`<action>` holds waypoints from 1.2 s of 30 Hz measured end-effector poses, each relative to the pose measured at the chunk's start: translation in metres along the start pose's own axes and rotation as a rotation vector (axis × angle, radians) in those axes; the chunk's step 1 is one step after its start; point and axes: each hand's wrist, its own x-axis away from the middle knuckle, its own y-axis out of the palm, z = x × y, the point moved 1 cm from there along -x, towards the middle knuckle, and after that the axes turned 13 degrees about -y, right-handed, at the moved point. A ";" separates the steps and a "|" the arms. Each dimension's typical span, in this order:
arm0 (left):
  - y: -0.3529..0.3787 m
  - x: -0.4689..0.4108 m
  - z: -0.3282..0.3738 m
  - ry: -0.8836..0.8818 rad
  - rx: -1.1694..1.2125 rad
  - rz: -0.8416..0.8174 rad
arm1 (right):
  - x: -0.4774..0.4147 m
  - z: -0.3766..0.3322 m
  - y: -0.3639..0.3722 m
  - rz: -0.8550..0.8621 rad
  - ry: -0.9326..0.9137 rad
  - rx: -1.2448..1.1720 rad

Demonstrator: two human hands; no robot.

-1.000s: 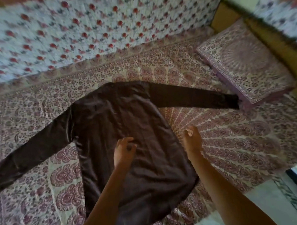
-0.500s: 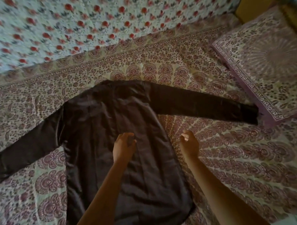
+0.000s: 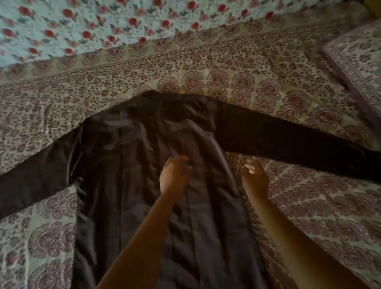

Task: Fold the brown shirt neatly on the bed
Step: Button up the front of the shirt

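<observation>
The dark brown long-sleeved shirt (image 3: 130, 168) lies flat on the patterned bed cover (image 3: 317, 204), collar away from me, both sleeves spread out to the sides. My left hand (image 3: 174, 174) hovers over the middle of the shirt's body, fingers loosely curled and holding nothing. My right hand (image 3: 254, 177) is just past the shirt's right side seam, over the bed cover, fingers also loosely curled and empty. The right sleeve runs out beyond my right hand toward the frame's edge.
A pillow (image 3: 364, 69) in the same paisley print lies at the far right, near the right sleeve's end. A white cloth with red flowers (image 3: 137, 23) covers the back of the bed.
The view has shifted so the shirt now sits square and more central. Both hands stayed over the shirt's middle and right edge, moving slightly forward toward the collar.
</observation>
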 end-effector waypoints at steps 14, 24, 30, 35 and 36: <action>0.151 -0.072 0.198 0.473 -0.207 -0.083 | -0.119 0.113 -0.143 0.415 0.078 0.383; 0.217 -0.104 0.255 0.393 -0.604 -0.008 | -0.152 0.194 -0.227 0.429 0.535 0.540; 0.211 -0.120 0.249 0.352 -0.670 0.150 | -0.147 0.199 -0.231 0.524 0.537 0.633; 0.177 -0.140 0.244 0.235 -0.664 0.161 | -0.140 0.176 -0.197 0.729 0.064 0.321; 0.168 -0.143 0.241 0.233 -0.681 0.160 | -0.138 0.165 -0.184 0.741 -0.037 0.247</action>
